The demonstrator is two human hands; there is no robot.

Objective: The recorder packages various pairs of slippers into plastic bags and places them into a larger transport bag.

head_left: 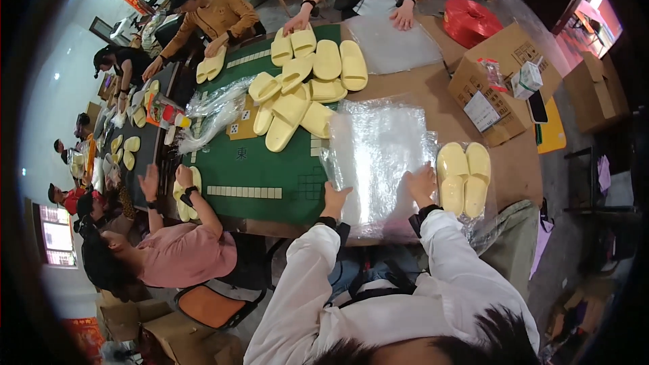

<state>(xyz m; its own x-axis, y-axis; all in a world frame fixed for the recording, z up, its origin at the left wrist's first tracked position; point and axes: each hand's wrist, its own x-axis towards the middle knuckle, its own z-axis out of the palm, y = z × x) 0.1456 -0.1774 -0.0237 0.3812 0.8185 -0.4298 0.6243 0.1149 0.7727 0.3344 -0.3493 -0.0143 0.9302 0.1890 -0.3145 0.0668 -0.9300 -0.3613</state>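
Note:
In front of me on the table lies a stack of clear plastic bags (380, 162), shiny and slightly rumpled. My left hand (334, 200) is at the stack's near left edge, thumb stretched out over the plastic. At the right edge, my right hand (422, 184) rests with fingers extended, right by a pair of pale yellow slippers (464, 179) lying on clear film. Neither hand visibly grips anything. Beyond the bags, several more pale yellow slippers (289, 118) form a loose heap on a green mat (250, 162).
Across the table a person in white touches a slipper and another clear bag stack (394, 44). An open carton (497, 84) and red twine roll (471, 22) stand at right. On the left, a person in pink (186, 250) works close by; others sit along a dark table.

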